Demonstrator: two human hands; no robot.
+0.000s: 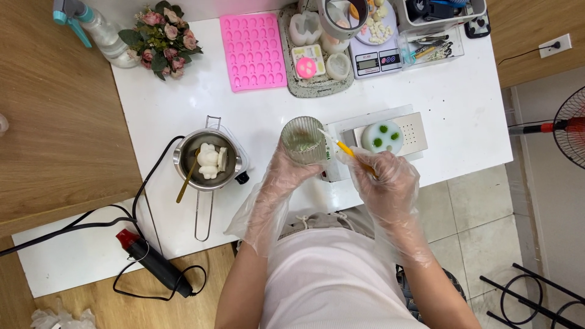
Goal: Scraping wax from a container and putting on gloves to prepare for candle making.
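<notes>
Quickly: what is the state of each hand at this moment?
Left hand: closed around a ribbed glass cup.
Right hand: closed on a thin yellow tool, tip at the cup.

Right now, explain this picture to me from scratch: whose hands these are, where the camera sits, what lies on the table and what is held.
There is one picture, taken by a camera worn on a person's head and looking straight down. Both hands wear loose clear plastic gloves. The left hand grips a ribbed glass cup with some greenish stuff inside. The right hand holds a thin yellow stick whose tip reaches the cup's rim. Beside it, a white round piece with green spots sits on a flat metal block. On the white table there are also a steel melting pot holding white lumps, a pink mould tray, a small scale, a bunch of flowers and a spray bottle. A heat gun lies at the lower left.
</notes>
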